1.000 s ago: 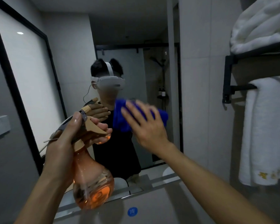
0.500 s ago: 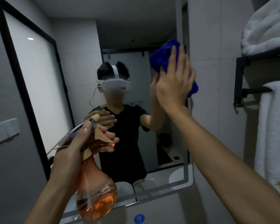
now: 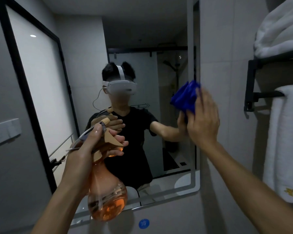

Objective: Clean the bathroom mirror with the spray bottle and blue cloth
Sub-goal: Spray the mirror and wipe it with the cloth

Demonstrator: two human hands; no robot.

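The bathroom mirror (image 3: 85,68) fills the wall ahead and reflects a person in a headset. My right hand (image 3: 203,121) presses the blue cloth (image 3: 184,98) flat against the glass near the mirror's right edge, fingers straight and pointing up. My left hand (image 3: 90,147) grips the neck and trigger of the orange spray bottle (image 3: 107,196), held upright in front of the mirror's lower left part. The bottle is about a third full of orange liquid.
A black towel rack (image 3: 251,92) juts from the right wall with white towels (image 3: 284,142) folded on it and hanging below. A wall switch plate (image 3: 5,132) sits at left. A blue round sticker (image 3: 144,223) is under the mirror.
My right hand has swept the blue cloth from the mirror's middle up to the top right, then down the right edge. The left hand keeps the bottle still.
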